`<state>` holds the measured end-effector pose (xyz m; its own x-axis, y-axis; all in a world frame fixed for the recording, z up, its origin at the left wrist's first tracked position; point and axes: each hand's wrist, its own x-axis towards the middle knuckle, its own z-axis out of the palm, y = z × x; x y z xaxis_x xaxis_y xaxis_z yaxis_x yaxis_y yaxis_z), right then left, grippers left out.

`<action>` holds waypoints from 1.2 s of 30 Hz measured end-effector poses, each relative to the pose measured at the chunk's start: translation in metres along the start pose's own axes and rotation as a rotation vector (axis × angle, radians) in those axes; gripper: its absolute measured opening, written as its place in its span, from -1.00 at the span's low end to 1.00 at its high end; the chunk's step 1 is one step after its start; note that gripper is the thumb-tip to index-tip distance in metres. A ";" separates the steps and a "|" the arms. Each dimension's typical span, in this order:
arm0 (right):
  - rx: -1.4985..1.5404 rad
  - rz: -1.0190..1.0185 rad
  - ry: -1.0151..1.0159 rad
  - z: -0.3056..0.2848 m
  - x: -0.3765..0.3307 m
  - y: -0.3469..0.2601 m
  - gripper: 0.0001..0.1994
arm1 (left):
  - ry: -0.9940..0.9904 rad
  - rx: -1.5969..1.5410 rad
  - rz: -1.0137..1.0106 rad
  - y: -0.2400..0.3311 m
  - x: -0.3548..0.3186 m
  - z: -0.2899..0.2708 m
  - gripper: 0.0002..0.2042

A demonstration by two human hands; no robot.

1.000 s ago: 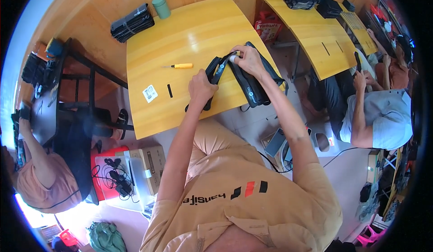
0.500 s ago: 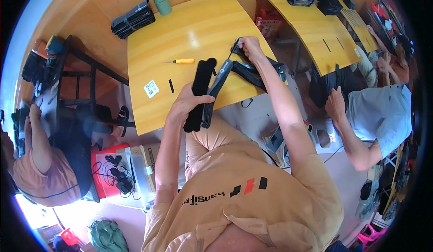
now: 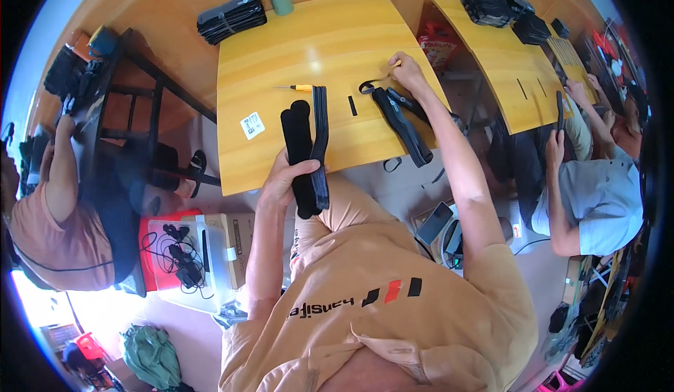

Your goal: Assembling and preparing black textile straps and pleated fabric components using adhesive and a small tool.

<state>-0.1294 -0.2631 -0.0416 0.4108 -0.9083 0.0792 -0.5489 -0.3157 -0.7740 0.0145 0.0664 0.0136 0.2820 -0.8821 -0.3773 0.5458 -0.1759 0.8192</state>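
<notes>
On the yellow table: the work is spread out as listed, largest thing first.

Table: yellow table (image 3: 281, 48), bare wood across its far half.
Padded strips: long black padded strips (image 3: 303, 150), lying lengthwise over the near table edge, the near end overhanging toward the person.
Open strap: black strap assembly (image 3: 401, 122), lying slantwise at the table's right, a small loop at its far end.
Left hand: left hand (image 3: 283, 181), clenched around the near end of the padded strips.
Right hand: right hand (image 3: 408, 72), fingertips pinched on something small just beyond the strap's loop; what it grips is too small to tell.
Screwdriver: yellow-handled screwdriver (image 3: 298, 88), untouched, just beyond the strips.
Step in hand: seemingly sorting, one piece steadied while a small part is fetched.
Next move: probably calls for bringing that small part to a strap end and aligning it.
Change: half a second earlier the strips lay slanted with the left hand flat on them; now they run straight and are gripped, and the right hand has gone farther out.
</notes>
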 end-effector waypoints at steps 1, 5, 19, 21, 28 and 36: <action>-0.110 -0.100 -0.130 -0.008 -0.003 -0.001 -0.70 | -0.032 -0.003 0.004 0.001 0.004 0.002 -0.60; -0.577 -0.727 -0.036 -0.034 -0.060 -0.042 -0.66 | 0.040 0.005 0.143 -0.005 0.016 0.008 -0.62; -0.117 -0.211 -1.019 -0.082 -0.035 -0.099 -0.59 | 0.124 -0.091 0.237 -0.016 0.042 0.015 -0.73; 0.041 -0.319 -0.967 -0.076 -0.038 -0.086 -0.58 | 0.114 -0.091 0.230 -0.016 0.042 0.016 -0.73; -0.157 -0.351 -0.592 -0.089 -0.108 -0.156 -0.56 | 0.176 -0.211 0.270 -0.011 0.035 0.028 -0.65; 0.505 -0.202 -0.445 -0.032 -0.184 -0.116 0.06 | -0.009 -0.155 0.230 -0.008 0.019 0.099 -0.50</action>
<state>-0.1648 -0.0679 0.0541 0.7870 -0.6129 0.0705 -0.0701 -0.2024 -0.9768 -0.0628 0.0073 0.0425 0.4061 -0.8950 -0.1845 0.5826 0.0981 0.8068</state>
